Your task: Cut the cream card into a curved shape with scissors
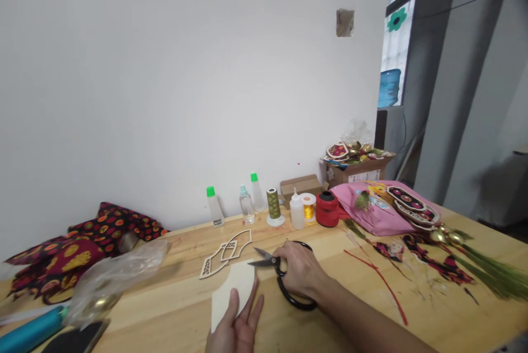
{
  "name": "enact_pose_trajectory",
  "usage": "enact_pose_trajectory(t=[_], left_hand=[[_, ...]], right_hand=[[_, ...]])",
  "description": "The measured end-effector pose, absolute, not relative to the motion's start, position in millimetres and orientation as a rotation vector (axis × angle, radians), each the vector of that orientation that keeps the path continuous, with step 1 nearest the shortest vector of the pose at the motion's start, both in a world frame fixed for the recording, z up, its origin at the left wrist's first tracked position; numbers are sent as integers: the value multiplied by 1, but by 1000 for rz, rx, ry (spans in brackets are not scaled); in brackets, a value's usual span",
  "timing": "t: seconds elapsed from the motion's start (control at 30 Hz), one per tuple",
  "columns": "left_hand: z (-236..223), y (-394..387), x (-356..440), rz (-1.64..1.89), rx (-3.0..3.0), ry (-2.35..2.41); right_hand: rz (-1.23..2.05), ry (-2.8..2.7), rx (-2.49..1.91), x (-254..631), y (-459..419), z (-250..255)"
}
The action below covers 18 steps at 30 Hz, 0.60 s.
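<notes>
My left hand (239, 320) pinches a cream-coloured sheet (237, 287), perhaps paper or card, with the thumb on top and fingers beneath. One edge of the sheet is curved. My right hand (299, 270) is wrapped round the black handles of a pair of scissors (268, 260). Their blades are spread apart and point left, the lower one at the sheet's top right corner. Just beyond the sheet lie two overlapping thin wooden cut-out frames (212, 264) with lattice patterns.
Along the wall stand green-capped bottles (214, 207), an olive thread spool (273, 204), a white squeeze bottle (296, 213) and a red thread cone (327, 210). Patterned dark fabric (119, 224) and a plastic bag (124, 270) lie left. A pink bag (371, 215) and green tassels (490, 270) lie right.
</notes>
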<state>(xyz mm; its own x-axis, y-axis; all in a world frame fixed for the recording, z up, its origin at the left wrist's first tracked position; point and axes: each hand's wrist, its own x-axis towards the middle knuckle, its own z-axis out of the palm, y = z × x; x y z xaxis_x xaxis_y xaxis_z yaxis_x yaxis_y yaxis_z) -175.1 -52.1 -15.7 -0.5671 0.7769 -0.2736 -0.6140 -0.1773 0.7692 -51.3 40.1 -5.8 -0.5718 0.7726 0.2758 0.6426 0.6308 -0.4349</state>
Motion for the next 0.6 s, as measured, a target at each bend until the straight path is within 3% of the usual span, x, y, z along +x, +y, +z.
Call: enact_pose_trajectory(t=[0.6], left_hand=[[-19,-54,-175,1864,213,1111]], right_hand=[[420,-2364,-1144,-47,44,-3]])
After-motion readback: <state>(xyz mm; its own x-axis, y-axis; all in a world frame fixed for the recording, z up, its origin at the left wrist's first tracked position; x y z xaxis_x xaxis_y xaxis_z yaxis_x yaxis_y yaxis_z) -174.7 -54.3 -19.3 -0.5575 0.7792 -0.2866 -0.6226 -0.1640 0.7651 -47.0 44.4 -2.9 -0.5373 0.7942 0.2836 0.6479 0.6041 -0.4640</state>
